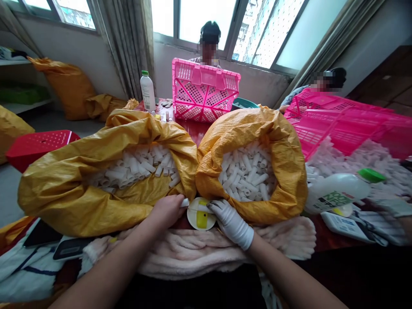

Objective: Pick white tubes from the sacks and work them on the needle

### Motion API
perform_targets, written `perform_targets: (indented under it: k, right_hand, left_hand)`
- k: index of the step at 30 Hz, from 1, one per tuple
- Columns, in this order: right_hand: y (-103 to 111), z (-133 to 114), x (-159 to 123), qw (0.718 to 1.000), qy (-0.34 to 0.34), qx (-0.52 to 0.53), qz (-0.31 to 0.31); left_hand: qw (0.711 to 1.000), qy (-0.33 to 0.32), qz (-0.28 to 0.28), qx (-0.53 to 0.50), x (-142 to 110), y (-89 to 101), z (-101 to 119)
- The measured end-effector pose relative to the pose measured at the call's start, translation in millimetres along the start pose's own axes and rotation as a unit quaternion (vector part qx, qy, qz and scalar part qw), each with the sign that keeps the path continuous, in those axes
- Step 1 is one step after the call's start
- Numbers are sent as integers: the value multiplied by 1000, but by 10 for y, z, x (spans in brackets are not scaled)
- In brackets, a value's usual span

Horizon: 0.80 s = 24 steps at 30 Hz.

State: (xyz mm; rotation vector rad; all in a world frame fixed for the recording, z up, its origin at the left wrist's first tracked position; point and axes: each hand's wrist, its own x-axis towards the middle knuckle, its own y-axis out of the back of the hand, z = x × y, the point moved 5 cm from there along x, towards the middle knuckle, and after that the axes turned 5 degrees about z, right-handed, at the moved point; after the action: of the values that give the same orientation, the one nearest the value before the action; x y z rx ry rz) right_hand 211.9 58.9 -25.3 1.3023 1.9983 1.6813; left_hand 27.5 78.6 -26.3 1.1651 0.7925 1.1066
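My left hand [167,211] is bare and curled shut around a small white tube whose end pokes out toward the right. My right hand [231,222] wears a white glove and pinches a small white piece over a round white disc [201,213] with a yellow mark. The disc lies on the table between both hands. Just behind them stand two open yellow sacks, the left sack [80,189] and the right sack [283,163], each filled with white tubes [247,174].
A pink fluffy cloth [199,253] lies under my wrists. Pink baskets [202,92] stand behind and at the right, beside a heap of white tubes [363,161]. A white bottle [337,191] lies on its side; another bottle [147,91] is upright. Two people sit across the table.
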Motion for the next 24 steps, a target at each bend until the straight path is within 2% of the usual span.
perform_targets:
  k: [2,3,7,12,17,21,22,24]
  right_hand:
    - [-21,-57,-31,998,46,13,-37]
    - [-14,-67,-46,998,53,23,-33]
    - [36,-51,-96,998,19,37,42]
    - [-3,-179,-157,997,71,28,-20]
    - [71,-222,-196,997,44,50,35]
    - [72,-382,-196,995,90,51,8]
    - [83,-407,-183,992,92,81,20]
    - [125,-380,-136,979,47,177,94]
  left_hand:
    - [1000,2,-2,4,-3,11,11]
    - [1000,1,-2,6,-5,13,15]
    - [1000,0,-2,15,-9,8,20]
    - [1000,-9,8,17,-7,13,27]
    - [1000,-8,5,14,-6,4,22]
    - [1000,-3,8,7,-6,-26,1]
    - [1000,-5,11,6,-6,-23,2]
    - [999,-15,29,13,-10,22,19]
